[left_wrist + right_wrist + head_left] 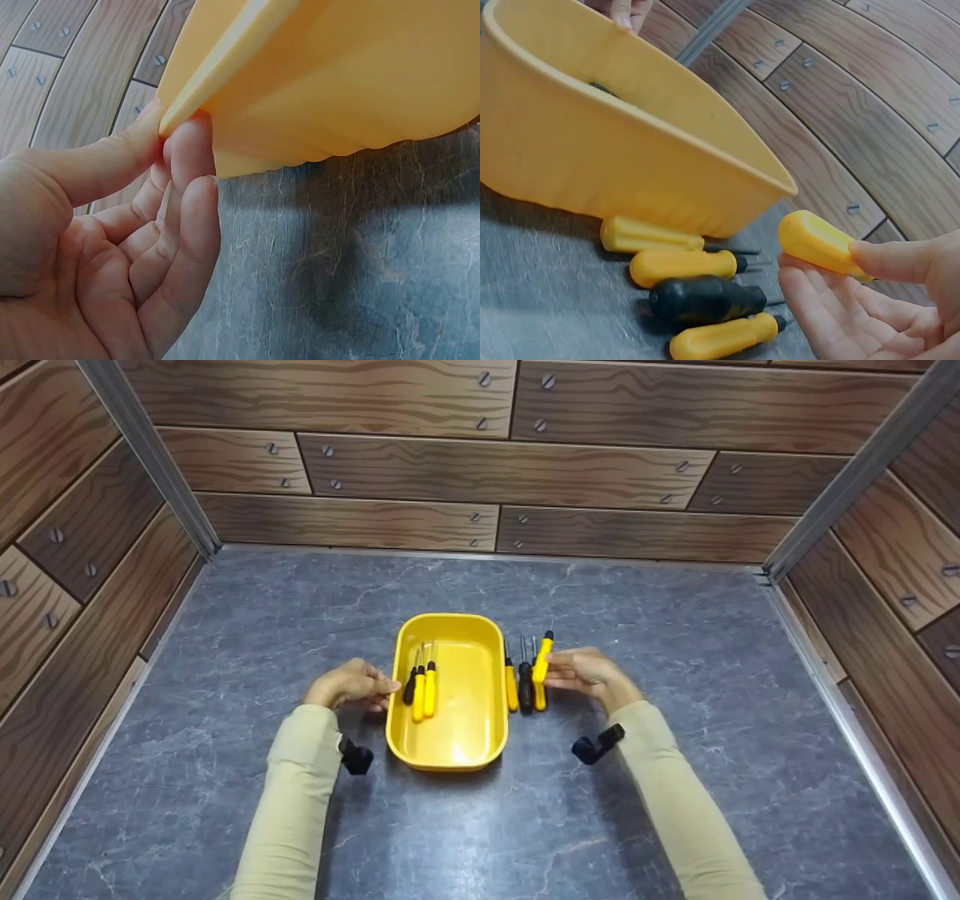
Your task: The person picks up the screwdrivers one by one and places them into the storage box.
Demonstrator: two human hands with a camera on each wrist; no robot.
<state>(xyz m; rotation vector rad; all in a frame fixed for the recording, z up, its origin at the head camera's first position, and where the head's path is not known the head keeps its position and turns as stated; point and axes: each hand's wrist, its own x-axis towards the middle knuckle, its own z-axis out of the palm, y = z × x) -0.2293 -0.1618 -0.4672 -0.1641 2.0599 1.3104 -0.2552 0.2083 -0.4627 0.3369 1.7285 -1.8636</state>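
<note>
My left hand [351,685] pinches the left rim of a yellow plastic bin [469,735] between thumb and fingers. Inside the bin lie a black-handled screwdriver [409,687] and two yellow-handled screwdrivers [418,697], shafts pointing away. On the right, my right hand [589,673] holds a yellow-handled screwdriver [544,656] by its handle, raised above the table with its thin shaft pointing away. Below it, beside the bin's right wall, several screwdrivers lie in a row. The right wrist view shows a black-handled screwdriver [705,298] among yellow-handled screwdrivers [724,336] there.
The grey marbled tabletop [675,810] stretches around the bin. Panels with a wood-plank print [412,465] stand at the back and on both sides, joined by metal corner posts [855,472]. Dark wrist-worn cameras [598,744] stick out from the sleeves.
</note>
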